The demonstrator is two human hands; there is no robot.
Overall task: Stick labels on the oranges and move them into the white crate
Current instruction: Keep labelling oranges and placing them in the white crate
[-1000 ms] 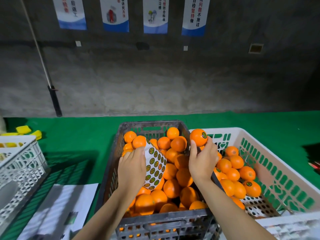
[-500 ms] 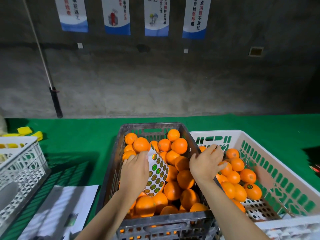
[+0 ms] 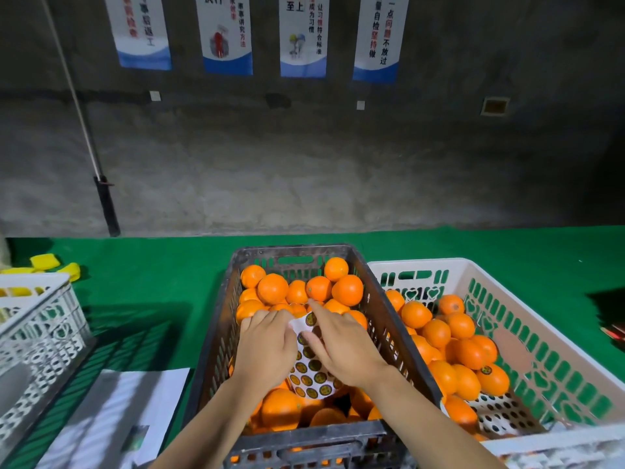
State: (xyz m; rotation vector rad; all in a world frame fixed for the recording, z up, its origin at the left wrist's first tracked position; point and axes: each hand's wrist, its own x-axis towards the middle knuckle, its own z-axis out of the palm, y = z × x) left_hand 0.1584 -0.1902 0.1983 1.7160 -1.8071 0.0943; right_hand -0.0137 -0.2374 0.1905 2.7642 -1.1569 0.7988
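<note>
Your left hand (image 3: 267, 346) has its grip clamped on the white paper sheet of round dark labels (image 3: 311, 367). It holds the sheet just above the round oranges (image 3: 272, 287) heaped in the dark grey slotted plastic crate (image 3: 216, 350). Your right hand (image 3: 341, 346) lies across the top of the sheet, forefinger stretched out and thumb against a label near the edge. Whether its grip has closed on that label I cannot tell, because the back of the hand hides the fingertips.

The sheet looks thin and floppy, so back it with your left fingers while you peel. Lift each label by its rim; it is probably light and tacky and may fold onto itself. The oranges look firm, smooth-skinned and likely to roll. Cup one across its widest part rather than pinching it, and expect its neighbours in the heap to shift.

The white slotted plastic crate (image 3: 541, 333) stands just beside the dark one on your right. It holds more oranges, at least one showing a label (image 3: 486, 369), and a spent backing sheet (image 3: 497, 414).

Both crates sit on the green cloth-covered bench (image 3: 152, 275), along with a white lattice crate (image 3: 40, 319), loose white papers (image 3: 111, 411) and yellow blocks (image 3: 44, 260). Behind is a bare grey concrete wall (image 3: 304, 164) hung with posters (image 3: 226, 35). The light is dim.
</note>
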